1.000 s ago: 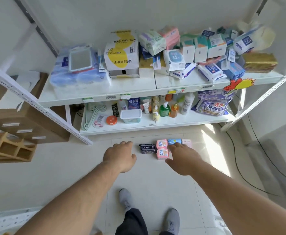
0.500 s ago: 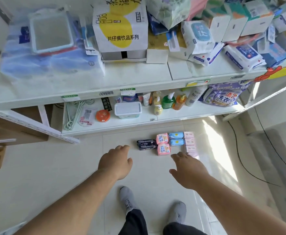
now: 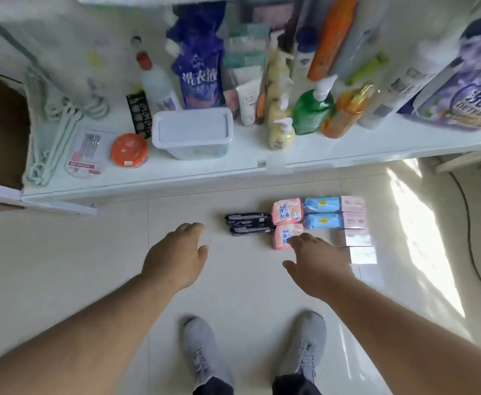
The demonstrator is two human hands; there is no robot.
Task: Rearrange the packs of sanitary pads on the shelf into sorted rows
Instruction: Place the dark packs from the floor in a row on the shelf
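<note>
Both hands reach down toward packs laid in columns on the floor. The left hand (image 3: 176,258) hangs with relaxed fingers, holding nothing, just short of the black packs (image 3: 247,223) at its 1 o'clock. The right hand (image 3: 316,263) has its fingers spread and holds nothing; its fingertips overlap the near pink pack (image 3: 283,238), though contact cannot be confirmed.

From the black packs toward 3 o'clock the columns run: two pink packs, two blue packs (image 3: 322,212), four pale boxes (image 3: 354,229). The columns sit edge to edge.

Procedure, as judged: grip one pack at a time by its long edges. Lift it clear rather than slide it, so that neighbours keep their alignment. Soft wrappers probably deform, so squeeze lightly.

The floor (image 3: 91,252) is glossy pale tile with strong sun glare at 3 o'clock. A white shelf (image 3: 233,172) stands at 12 o'clock, loaded with bottles, a lidded tub (image 3: 192,132) and hangers (image 3: 51,129). Grey shoes (image 3: 202,354) stand at 6 o'clock.
</note>
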